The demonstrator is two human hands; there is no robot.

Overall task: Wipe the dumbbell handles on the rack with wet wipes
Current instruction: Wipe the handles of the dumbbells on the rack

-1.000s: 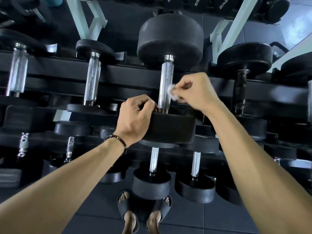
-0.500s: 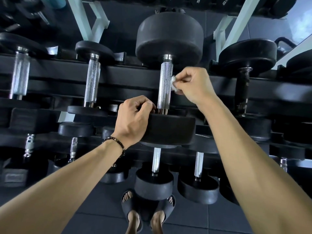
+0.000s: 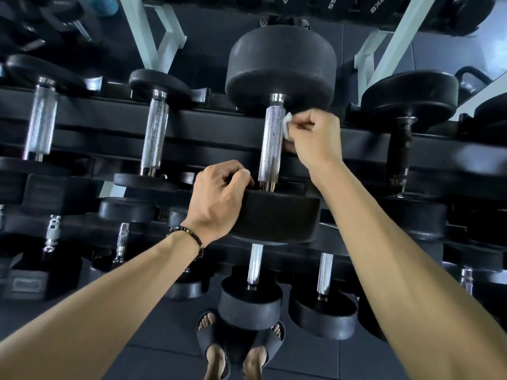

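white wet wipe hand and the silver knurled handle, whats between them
In the head view, only the small white wet wipe lies between the right hand and the silver knurled dumbbell handle; the fingers press it against the handle's right side.

Count of items, gym rack seen from the head camera

Hands: two, left hand and right hand. White wipe: one. Beaded bracelet: one. Sandalled feet: two. Dumbbells on the upper rail of the rack, handles showing: five. Further dumbbells below, partly hidden: total cannot be told.
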